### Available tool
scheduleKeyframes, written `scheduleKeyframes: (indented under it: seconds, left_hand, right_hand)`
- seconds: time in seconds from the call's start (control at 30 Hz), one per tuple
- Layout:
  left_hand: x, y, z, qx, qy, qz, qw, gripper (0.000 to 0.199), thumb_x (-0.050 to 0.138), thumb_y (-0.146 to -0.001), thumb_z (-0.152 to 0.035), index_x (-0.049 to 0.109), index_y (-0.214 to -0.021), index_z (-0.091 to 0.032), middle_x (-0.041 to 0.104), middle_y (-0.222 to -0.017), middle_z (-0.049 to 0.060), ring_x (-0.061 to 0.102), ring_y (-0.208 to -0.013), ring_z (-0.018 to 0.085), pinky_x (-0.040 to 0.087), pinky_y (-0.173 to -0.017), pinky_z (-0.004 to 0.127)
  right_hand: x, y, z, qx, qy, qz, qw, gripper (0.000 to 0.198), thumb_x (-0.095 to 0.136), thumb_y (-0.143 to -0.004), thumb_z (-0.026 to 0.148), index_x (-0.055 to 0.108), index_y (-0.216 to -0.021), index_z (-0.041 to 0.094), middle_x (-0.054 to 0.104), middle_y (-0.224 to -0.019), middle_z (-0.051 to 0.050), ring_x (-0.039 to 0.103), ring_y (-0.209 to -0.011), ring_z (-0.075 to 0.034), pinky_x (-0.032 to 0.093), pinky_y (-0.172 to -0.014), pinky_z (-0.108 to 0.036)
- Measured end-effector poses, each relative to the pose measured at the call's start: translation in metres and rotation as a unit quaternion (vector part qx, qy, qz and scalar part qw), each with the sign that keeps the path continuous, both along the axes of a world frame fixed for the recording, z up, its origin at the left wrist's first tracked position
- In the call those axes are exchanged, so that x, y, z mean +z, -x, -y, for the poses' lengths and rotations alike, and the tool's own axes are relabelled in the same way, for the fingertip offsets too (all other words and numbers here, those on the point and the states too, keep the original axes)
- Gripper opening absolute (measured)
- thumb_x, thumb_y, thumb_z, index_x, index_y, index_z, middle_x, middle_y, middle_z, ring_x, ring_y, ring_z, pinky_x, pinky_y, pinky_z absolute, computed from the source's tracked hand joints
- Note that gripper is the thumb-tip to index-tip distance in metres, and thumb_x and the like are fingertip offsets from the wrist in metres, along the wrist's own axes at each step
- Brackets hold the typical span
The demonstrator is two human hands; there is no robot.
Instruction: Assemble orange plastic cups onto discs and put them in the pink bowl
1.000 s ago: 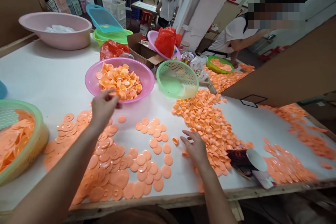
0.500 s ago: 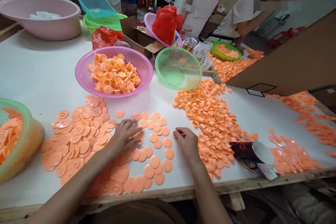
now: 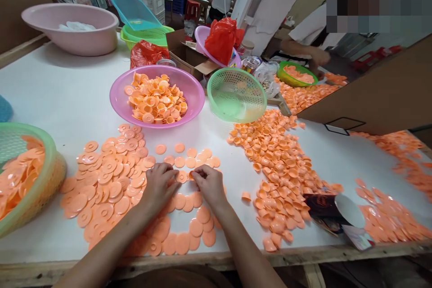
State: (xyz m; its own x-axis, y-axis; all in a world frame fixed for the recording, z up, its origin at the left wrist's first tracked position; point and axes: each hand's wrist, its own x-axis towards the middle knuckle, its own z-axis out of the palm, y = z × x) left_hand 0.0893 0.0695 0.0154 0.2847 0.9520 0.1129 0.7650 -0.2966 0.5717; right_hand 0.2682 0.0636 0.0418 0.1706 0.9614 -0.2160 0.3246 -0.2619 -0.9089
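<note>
My left hand [image 3: 160, 185] is closed, thumb and fingertips at the edge of a flat orange disc [image 3: 182, 177] with a raised ring. Just to the right, my right hand [image 3: 209, 185] pinches a small orange cup [image 3: 191, 175], partly hidden by its fingers. Disc and cup are close together; whether they touch I cannot tell. Beyond the hands lie several loose discs [image 3: 179, 147]. A large pile of discs [image 3: 110, 175] spreads left of my left hand, and a heap of small cups [image 3: 280, 166] lies right of my right hand.
A pink basin [image 3: 116, 110] holds cup-and-disc pieces. Beside it stands a green colander [image 3: 216, 110]; another green basket [image 3: 56, 162] with orange pieces is at left. A cardboard panel [image 3: 371, 94] rises at right. A co-worker's arm [image 3: 303, 49] is near a green bowl [image 3: 281, 76].
My right hand has moved left from the cup heap, carrying a cup close to my left hand. My left hand is now at a ringed disc. The view has shifted slightly.
</note>
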Motion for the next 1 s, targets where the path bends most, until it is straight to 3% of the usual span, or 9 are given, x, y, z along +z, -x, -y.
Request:
scheduleKeyframes:
  seconds: [0.17, 0.27, 0.37, 0.43, 0.5, 0.57, 0.7, 0.87, 1.0]
  left_hand:
    - [0.003, -0.004, -0.002, 0.014, 0.02, 0.023, 0.999, 0.012, 0.066, -0.079, -0.026, 0.072, -0.09, -0.025, 0.065, -0.094, 0.004, 0.055, -0.095, 0.023, 0.035, -0.082, 0.039]
    - [0.012, -0.002, -0.008, -0.003, 0.083, 0.066, 0.994, 0.016, 0.063, -0.076, -0.019, 0.073, -0.087, -0.023, 0.066, -0.09, 0.004, 0.056, -0.089, 0.021, 0.039, -0.079, 0.036]
    - [0.022, -0.002, -0.02, 0.02, 0.18, 0.149, 0.972, 0.027, 0.058, -0.072, -0.016, 0.073, -0.095, -0.021, 0.068, -0.085, 0.003, 0.059, -0.08, 0.017, 0.043, -0.071, 0.029]
    - [0.025, -0.007, -0.026, 0.046, 0.226, 0.169, 0.958, 0.02, 0.056, -0.07, -0.016, 0.071, -0.083, -0.017, 0.066, -0.073, 0.001, 0.058, -0.068, 0.015, 0.041, -0.063, 0.025]
    - [0.022, -0.014, -0.028, 0.065, 0.24, 0.161, 0.955, 0.012, 0.053, -0.069, -0.016, 0.063, -0.062, -0.016, 0.06, -0.059, -0.001, 0.052, -0.058, 0.012, 0.035, -0.056, 0.024]
    - [0.017, -0.021, -0.025, 0.076, 0.231, 0.166, 0.956, 0.016, 0.052, -0.068, -0.017, 0.052, -0.052, -0.017, 0.054, -0.052, -0.003, 0.047, -0.055, 0.011, 0.031, -0.053, 0.023]
    - [0.01, -0.022, -0.019, 0.094, 0.219, 0.226, 0.945, 0.017, 0.052, -0.07, -0.025, 0.051, -0.055, -0.017, 0.051, -0.053, -0.004, 0.046, -0.054, 0.01, 0.031, -0.052, 0.022]
    - [0.014, -0.015, -0.028, 0.07, 0.339, 0.241, 0.907, 0.018, 0.053, -0.067, -0.028, 0.048, -0.054, -0.018, 0.048, -0.045, -0.005, 0.046, -0.041, 0.011, 0.03, -0.045, 0.022]
    - [0.015, -0.017, -0.027, 0.075, 0.226, 0.186, 0.953, 0.02, 0.052, -0.069, -0.025, 0.047, -0.052, -0.018, 0.049, -0.05, -0.004, 0.047, -0.05, 0.011, 0.03, -0.049, 0.022]
  right_hand:
    - [-0.008, 0.022, -0.011, 0.055, -0.024, 0.116, 0.991, 0.015, 0.052, -0.069, 0.013, 0.052, -0.057, 0.02, 0.058, -0.054, 0.002, 0.052, -0.054, -0.013, 0.038, -0.053, -0.022]
    - [-0.006, 0.024, -0.013, 0.074, -0.027, 0.144, 0.986, 0.016, 0.051, -0.069, 0.011, 0.048, -0.055, 0.02, 0.057, -0.054, 0.002, 0.051, -0.054, -0.012, 0.036, -0.053, -0.022]
    - [-0.003, 0.023, -0.014, 0.081, -0.016, 0.149, 0.985, 0.017, 0.051, -0.069, 0.011, 0.048, -0.056, 0.02, 0.055, -0.053, 0.002, 0.049, -0.053, -0.012, 0.034, -0.051, -0.022]
    - [-0.002, 0.023, -0.015, 0.084, -0.009, 0.15, 0.985, 0.017, 0.051, -0.07, 0.011, 0.048, -0.056, 0.02, 0.055, -0.053, 0.002, 0.049, -0.053, -0.013, 0.034, -0.051, -0.022]
    - [-0.002, 0.023, -0.014, 0.09, -0.005, 0.149, 0.985, 0.017, 0.051, -0.072, 0.012, 0.048, -0.057, 0.02, 0.056, -0.054, 0.002, 0.05, -0.054, -0.013, 0.034, -0.052, -0.023]
    - [-0.003, 0.023, -0.013, 0.095, -0.005, 0.147, 0.985, 0.017, 0.051, -0.073, 0.012, 0.049, -0.059, 0.02, 0.058, -0.057, 0.001, 0.052, -0.056, -0.013, 0.035, -0.053, -0.023]
    - [-0.005, 0.024, -0.012, 0.086, -0.009, 0.139, 0.987, 0.015, 0.051, -0.077, 0.014, 0.05, -0.063, 0.02, 0.061, -0.062, 0.0, 0.054, -0.059, -0.013, 0.037, -0.056, -0.023]
    - [-0.006, 0.024, -0.018, 0.104, 0.02, 0.145, 0.984, 0.017, 0.054, -0.072, 0.011, 0.048, -0.059, 0.02, 0.058, -0.058, 0.001, 0.052, -0.056, -0.013, 0.036, -0.052, -0.022]
    - [-0.013, 0.027, -0.012, 0.064, -0.016, 0.131, 0.989, 0.013, 0.053, -0.076, 0.014, 0.052, -0.064, 0.02, 0.062, -0.062, 0.0, 0.055, -0.058, -0.013, 0.039, -0.054, -0.023]
